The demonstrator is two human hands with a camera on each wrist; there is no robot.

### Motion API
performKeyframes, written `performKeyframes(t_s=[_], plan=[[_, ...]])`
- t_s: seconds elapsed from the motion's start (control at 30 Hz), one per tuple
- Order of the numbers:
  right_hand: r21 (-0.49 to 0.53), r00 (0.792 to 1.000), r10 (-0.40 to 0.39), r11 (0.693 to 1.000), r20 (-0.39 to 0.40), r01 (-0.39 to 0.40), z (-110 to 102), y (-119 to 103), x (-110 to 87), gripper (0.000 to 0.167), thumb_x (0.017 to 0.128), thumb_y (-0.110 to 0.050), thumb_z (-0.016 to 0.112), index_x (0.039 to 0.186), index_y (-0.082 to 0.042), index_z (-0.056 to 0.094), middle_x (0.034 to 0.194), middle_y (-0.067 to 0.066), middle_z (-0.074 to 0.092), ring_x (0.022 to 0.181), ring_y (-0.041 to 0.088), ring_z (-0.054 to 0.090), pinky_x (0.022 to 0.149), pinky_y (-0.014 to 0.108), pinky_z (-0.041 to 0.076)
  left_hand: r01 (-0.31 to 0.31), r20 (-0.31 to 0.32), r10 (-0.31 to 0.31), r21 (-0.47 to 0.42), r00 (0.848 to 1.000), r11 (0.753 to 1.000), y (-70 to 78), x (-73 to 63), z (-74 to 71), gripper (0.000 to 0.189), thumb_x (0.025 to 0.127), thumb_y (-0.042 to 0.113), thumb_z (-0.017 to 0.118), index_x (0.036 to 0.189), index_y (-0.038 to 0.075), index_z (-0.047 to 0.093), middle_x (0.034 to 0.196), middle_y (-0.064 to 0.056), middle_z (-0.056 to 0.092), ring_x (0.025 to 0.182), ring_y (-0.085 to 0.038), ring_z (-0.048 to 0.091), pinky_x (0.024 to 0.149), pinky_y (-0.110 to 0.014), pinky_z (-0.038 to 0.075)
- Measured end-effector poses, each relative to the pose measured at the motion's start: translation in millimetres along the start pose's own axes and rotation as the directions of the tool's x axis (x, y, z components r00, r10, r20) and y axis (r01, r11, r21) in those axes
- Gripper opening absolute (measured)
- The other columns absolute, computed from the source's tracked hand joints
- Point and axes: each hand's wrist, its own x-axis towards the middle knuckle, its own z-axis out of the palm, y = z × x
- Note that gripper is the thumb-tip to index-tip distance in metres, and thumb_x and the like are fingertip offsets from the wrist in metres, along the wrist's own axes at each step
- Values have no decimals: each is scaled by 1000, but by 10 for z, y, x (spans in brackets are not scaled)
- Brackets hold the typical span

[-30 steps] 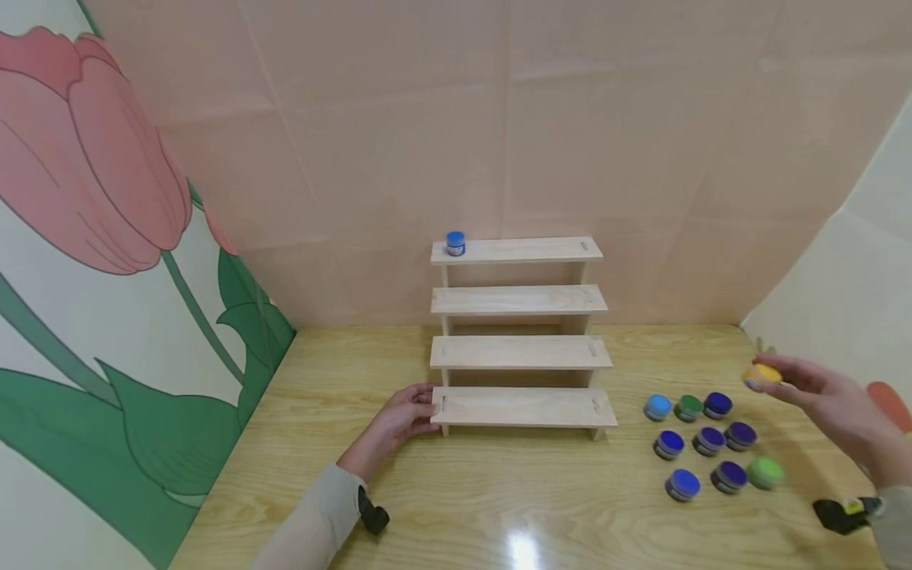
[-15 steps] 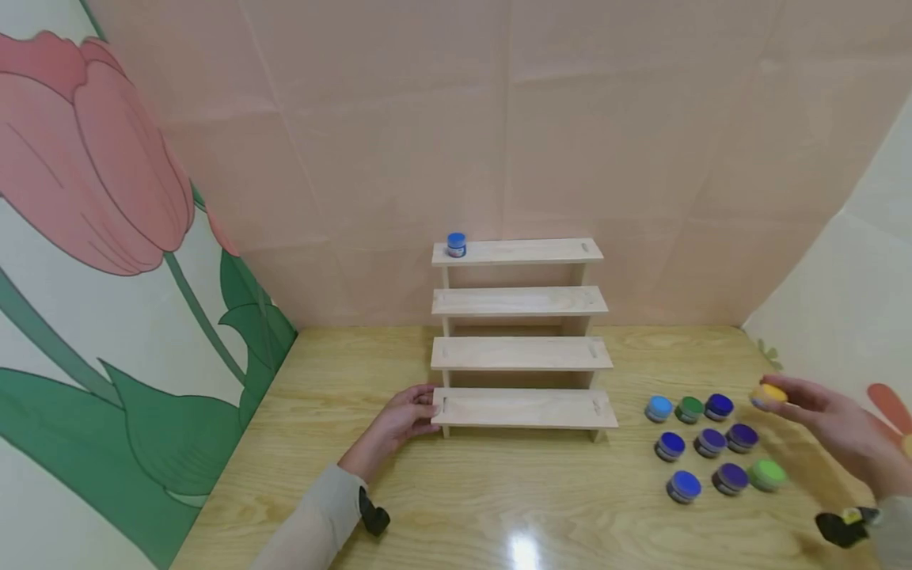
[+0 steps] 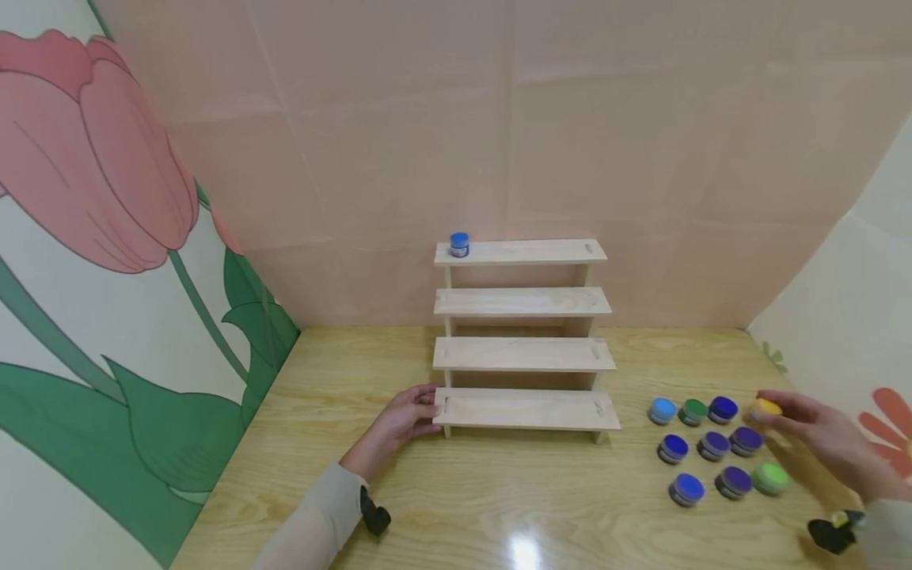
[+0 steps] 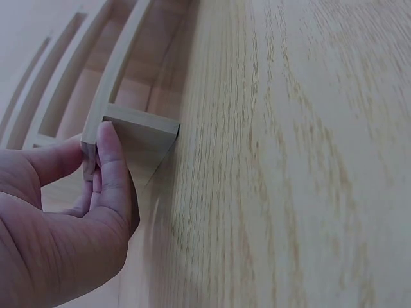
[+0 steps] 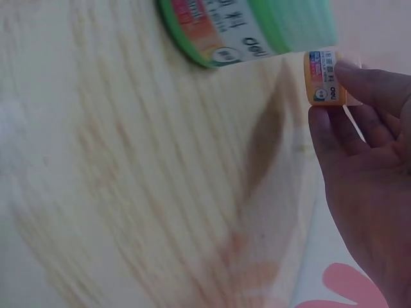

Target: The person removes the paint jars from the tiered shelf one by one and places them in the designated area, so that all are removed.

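A pale wooden stepped rack [image 3: 526, 408] with several shelves stands against the back wall. My left hand [image 3: 400, 415] grips the left end of its lowest shelf; in the left wrist view, the thumb and fingers pinch the board's end [image 4: 90, 144]. At the right, my right hand [image 3: 830, 431] holds a small yellow-lidded paint jar [image 3: 767, 408] between thumb and fingers. The right wrist view shows that jar's printed label [image 5: 323, 78] sideways. One blue paint jar [image 3: 459, 245] sits on the left end of the top shelf.
Several paint jars stand in loose rows left of my right hand, among them a light blue jar [image 3: 663, 410], a dark green jar [image 3: 693, 412] and a light green jar [image 3: 771, 478]. A tulip-printed panel [image 3: 135, 237] borders the table [image 3: 456, 499] at left.
My right hand has come down with the yellow-lidded jar, now beside the back row of jars. The left hand keeps its hold on the rack; the head view has shifted slightly.
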Motion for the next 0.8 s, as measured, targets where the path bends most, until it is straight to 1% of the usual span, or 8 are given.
performKeyframes(t_s=[0.07,0.2,0.27,0.3,0.43,0.6,0.77,0.8], plan=[[-1,1000,13,1000,2,-13,5,30,22,76,103,-47,54,152,6,30,112,-32,52,92,-13,54,77,27,57,3,-1,-3,-2,1000,1000,-4,9,0,54,96,-5,59,147,-5,42,110,-9,53,87,-19,62,70,-27,60],[20,999,53,998,2,-53,3,59,52,83,101,-50,56,154,6,27,113,-31,51,93,-19,44,96,54,50,1,7,-1,-6,1000,1000,-11,18,1,54,96,-5,59,148,-6,41,108,-8,52,86,-19,62,70,-27,60],[8,998,66,998,-11,-66,5,56,60,85,100,-52,57,154,6,27,112,-34,47,93,-20,39,96,53,48,4,10,-4,-11,1000,1000,-13,18,2,54,96,-6,58,147,-6,41,108,-8,51,87,-19,62,70,-27,60],[4,998,56,998,-18,-56,7,55,58,83,100,-51,57,154,5,29,111,-37,45,94,-21,37,95,44,50,2,12,-2,-12,1000,1000,-14,16,1,54,96,-6,59,148,-6,41,107,-8,51,87,-19,62,71,-27,60],[-56,999,5,998,-43,-7,-9,19,53,76,102,-47,57,151,6,34,108,-43,39,94,-22,37,68,14,44,2,10,-2,-14,1000,1000,-15,6,1,54,96,-6,59,147,-5,42,107,-8,51,86,-18,62,71,-27,60],[-89,991,-87,993,-101,78,-82,-111,55,64,105,-36,55,147,9,40,110,-41,43,88,-22,46,67,13,48,-1,6,1,-13,1000,1000,-14,7,-1,53,96,-6,59,147,-6,42,108,-8,52,86,-18,62,71,-27,59],[-104,980,-134,987,-147,119,-133,-417,77,62,106,-39,52,148,5,41,111,-44,41,93,-25,38,65,9,41,4,0,-4,-12,1000,1000,-26,17,-12,53,96,-6,59,147,-6,42,108,-8,52,85,-18,62,70,-27,59],[-114,979,-137,986,-149,121,-132,-508,83,64,106,-41,51,149,4,41,114,-40,43,94,-24,36,72,14,47,4,0,-4,-11,1000,1000,-26,17,-14,54,96,-6,59,147,-6,42,108,-8,52,85,-18,62,70,-27,59]])
